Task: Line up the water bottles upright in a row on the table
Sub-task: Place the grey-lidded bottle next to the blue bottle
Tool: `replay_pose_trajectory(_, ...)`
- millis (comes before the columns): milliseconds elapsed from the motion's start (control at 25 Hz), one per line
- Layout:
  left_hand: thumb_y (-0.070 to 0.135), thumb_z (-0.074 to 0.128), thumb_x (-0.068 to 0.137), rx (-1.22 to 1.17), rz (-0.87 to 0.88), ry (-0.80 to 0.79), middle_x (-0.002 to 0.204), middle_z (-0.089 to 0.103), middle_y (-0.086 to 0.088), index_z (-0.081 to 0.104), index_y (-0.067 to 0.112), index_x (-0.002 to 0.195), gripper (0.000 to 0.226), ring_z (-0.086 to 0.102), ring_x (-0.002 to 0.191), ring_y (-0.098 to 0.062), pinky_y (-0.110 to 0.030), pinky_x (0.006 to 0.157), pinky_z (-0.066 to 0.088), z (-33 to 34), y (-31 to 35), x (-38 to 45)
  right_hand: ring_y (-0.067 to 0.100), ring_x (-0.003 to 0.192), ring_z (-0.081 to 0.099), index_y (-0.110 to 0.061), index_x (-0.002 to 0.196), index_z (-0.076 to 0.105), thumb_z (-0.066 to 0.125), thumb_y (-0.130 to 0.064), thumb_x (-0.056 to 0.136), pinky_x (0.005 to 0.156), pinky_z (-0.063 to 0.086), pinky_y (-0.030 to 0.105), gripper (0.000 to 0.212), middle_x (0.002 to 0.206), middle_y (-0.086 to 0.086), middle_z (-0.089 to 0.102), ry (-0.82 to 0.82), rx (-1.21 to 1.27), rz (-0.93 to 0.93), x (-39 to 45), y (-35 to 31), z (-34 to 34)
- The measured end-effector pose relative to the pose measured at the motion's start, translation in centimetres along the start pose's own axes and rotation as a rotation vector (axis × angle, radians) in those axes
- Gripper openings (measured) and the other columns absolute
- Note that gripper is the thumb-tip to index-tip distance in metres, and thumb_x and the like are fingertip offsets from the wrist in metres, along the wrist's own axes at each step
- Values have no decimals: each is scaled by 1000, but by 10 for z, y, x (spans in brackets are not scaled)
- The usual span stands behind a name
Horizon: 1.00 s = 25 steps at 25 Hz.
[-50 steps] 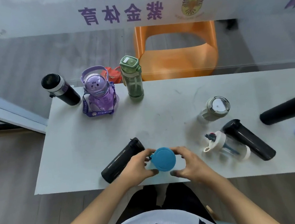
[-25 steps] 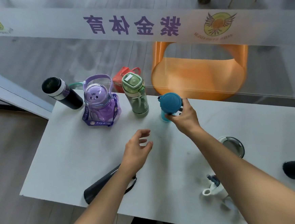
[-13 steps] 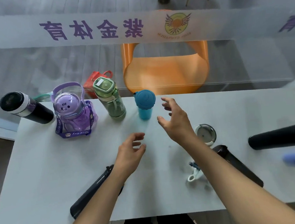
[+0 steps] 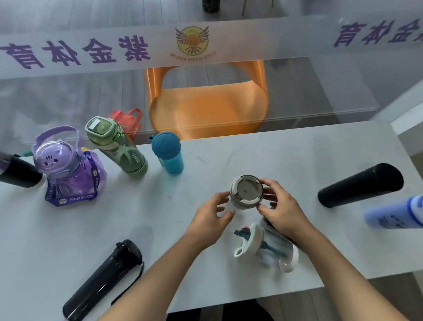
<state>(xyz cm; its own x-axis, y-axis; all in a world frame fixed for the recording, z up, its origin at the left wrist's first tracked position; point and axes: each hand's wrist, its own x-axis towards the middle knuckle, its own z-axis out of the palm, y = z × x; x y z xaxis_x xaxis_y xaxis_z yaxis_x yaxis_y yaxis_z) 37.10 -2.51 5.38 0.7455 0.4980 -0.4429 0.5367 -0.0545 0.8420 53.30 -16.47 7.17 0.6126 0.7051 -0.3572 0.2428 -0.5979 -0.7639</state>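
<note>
My left hand and right hand cup the beige tumbler, fingers curled on its sides, to carry it beside the teal bottle.

1. Four bottles stand upright along the far edge of the table: black-and-white, purple, green, blue.
2. One grey-lidded cup stands between two hands, left and right.
3. Four bottles lie down: two black, one clear, one pale blue.
4. One orange chair.
</note>
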Motion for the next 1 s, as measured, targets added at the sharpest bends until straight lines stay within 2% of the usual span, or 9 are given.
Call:
replay_pose_trajectory(120,20,61,94,-65,-17,81,129,62,6,52,29,133,42,62,114,-9,-28,99,50,17,8,0,-9,114,56,-45,129,49,77,-25,78,95,47,24,62,121,-23,62,-74,71,-32,10,12,-8)
replay_pose_trajectory(240,14,60,94,-126,-23,170,131,61,8,52,26,136,44,61,116,-6,-25,99,50,26,14,1,-8,113,58,-47,129,50,80,-33,76,95,47,20,63,122,-22,64,-103,124,-64,24,18,-9)
replay_pose_trajectory(360,15,60,94,-145,-42,250,134,59,10,48,29,140,49,59,119,-6,-28,100,50,23,22,16,-3,113,61,-43,131,51,82,-31,76,97,50,23,64,123,-17,64,-109,146,-116,48,12,-7)
replay_pose_trajectory(560,14,59,94,-189,-92,339,139,56,8,41,29,146,57,60,119,-9,-41,102,50,-6,36,59,3,114,61,-32,135,50,81,-23,80,98,52,28,64,127,-8,64,-102,149,-175,108,-18,-1)
replay_pose_trajectory(640,12,58,94,-209,-105,357,140,53,12,37,31,148,61,61,118,-9,-42,103,50,-16,39,73,4,114,61,-32,134,51,80,-22,80,96,51,26,62,126,-8,64,-105,160,-198,128,-30,4)
replay_pose_trajectory(760,14,56,93,-219,-124,365,139,51,19,34,37,148,64,62,111,-3,-36,99,51,-26,40,85,6,114,61,-30,133,51,79,-21,82,89,50,19,60,126,-7,64,-128,162,-212,145,-40,12)
replay_pose_trajectory(840,14,55,92,-212,-127,357,142,49,19,34,39,148,65,63,109,-4,-35,99,51,-28,40,87,7,115,61,-30,134,50,79,-22,82,89,51,22,60,127,-6,64,-133,156,-213,149,-40,13)
replay_pose_trajectory(1000,14,54,92,-215,-139,325,148,45,16,29,39,150,68,60,117,-14,-44,104,48,-26,39,88,10,117,61,-29,136,48,78,-25,83,96,53,32,61,130,-4,62,-116,159,-187,144,-36,9)
